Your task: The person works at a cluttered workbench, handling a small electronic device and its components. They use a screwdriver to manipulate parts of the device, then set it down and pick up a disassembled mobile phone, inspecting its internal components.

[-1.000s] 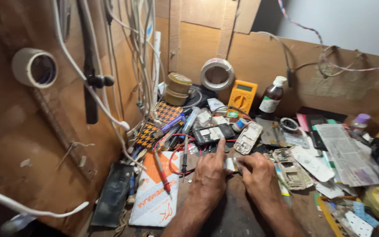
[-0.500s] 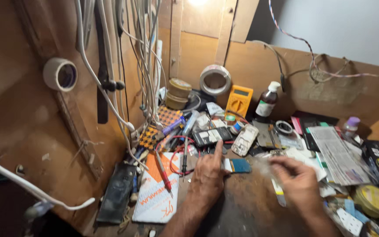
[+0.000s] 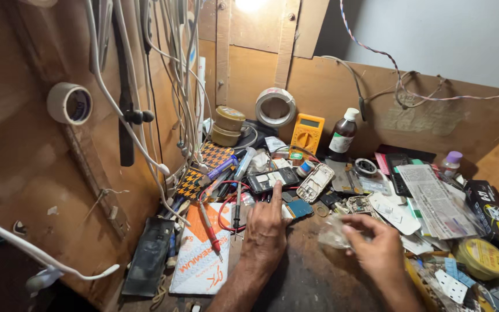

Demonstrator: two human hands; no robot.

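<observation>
Resting flat on the dark workbench point(image 3: 313, 277), the left hand point(image 3: 265, 234) lies palm down with its fingers spread narrow and the forefinger stretched forward, its tip touching a small blue-and-white part point(image 3: 297, 209); the hand grips nothing. Right hand point(image 3: 376, 249) sits to the side, a little apart from the left, fingers curled around a crumpled bit of clear plastic film point(image 3: 335, 234), pinched between thumb and fingertips. Just beyond the left forefinger: an opened mobile phone point(image 3: 271, 180) with its dark board showing, and beside that a pale phone housing point(image 3: 315, 182) lying tilted. Red and black probe leads point(image 3: 226, 211) loop across the bench left of the hand, one red probe lying on an orange-and-white printed packet point(image 3: 198, 254). Further back against the wooden wall stand a yellow multimeter point(image 3: 307, 133), a brown glass bottle with a white cap point(image 3: 342, 136), a roll of tape point(image 3: 275, 107) and a stack of round tins point(image 3: 228, 126). Another tape roll point(image 3: 69, 104) hangs on the left panel, near a bunch of white and black cables point(image 3: 168, 86). Folded newspaper point(image 3: 437, 199) and a yellow round tin point(image 3: 483, 257) lie well off to the right of the right hand.
</observation>
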